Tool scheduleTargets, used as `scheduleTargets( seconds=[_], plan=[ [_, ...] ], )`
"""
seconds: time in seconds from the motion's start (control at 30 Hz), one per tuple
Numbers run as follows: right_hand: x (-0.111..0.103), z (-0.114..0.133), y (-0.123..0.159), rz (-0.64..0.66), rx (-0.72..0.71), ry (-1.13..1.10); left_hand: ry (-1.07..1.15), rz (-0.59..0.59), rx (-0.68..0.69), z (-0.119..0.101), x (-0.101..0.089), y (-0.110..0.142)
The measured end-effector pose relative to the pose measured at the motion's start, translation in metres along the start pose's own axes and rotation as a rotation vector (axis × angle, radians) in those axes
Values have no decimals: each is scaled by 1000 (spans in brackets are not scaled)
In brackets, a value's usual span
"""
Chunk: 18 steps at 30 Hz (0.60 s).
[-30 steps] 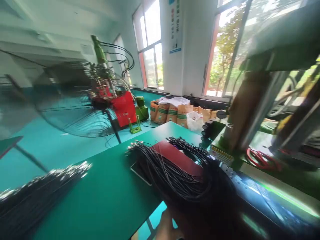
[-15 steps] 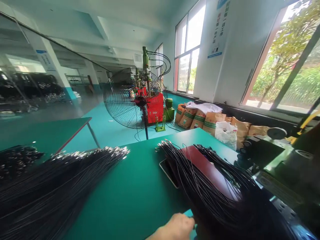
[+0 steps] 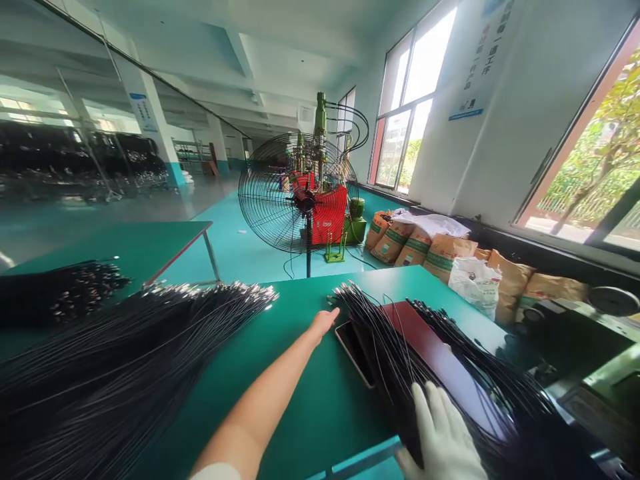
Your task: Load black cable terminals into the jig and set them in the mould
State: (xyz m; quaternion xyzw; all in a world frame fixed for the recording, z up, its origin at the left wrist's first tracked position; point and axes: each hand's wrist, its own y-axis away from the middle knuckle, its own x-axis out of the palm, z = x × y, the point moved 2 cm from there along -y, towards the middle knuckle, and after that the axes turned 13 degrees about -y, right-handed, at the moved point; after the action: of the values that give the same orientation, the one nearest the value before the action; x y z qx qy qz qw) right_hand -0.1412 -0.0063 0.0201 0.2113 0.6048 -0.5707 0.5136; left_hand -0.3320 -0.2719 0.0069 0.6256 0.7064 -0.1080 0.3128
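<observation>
My bare left hand reaches out over the green table, just short of the silver-tipped ends of a bundle of black cables. Its fingers point forward and grip nothing that I can see. My right hand, in a white glove, rests on the near part of that bundle with its fingers stretched out. Beneath the cables lies a dark red board. A phone-like dark slab with a pale edge sticks out on their left side. Another black cable bundle lies to the right.
A large pile of black cables covers the table's left part. A black fan stands beyond the table, before a red machine. Brown sacks line the wall. A green machine is close on the right.
My left hand has moved forward from the near table edge to the cable tips. My gloved right hand has come into view on the bundle. The view has turned slightly left.
</observation>
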Motion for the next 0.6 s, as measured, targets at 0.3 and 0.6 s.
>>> scheduleTargets(
  seconds=[0.3, 0.6],
  plan=[
    [23, -14, -61, 80, 249, 49, 34, 19, -22, -53, 19, -41],
    [21, -33, -70, 125, 267, 70, -88, -6, -57, -123, 59, -43]
  ],
)
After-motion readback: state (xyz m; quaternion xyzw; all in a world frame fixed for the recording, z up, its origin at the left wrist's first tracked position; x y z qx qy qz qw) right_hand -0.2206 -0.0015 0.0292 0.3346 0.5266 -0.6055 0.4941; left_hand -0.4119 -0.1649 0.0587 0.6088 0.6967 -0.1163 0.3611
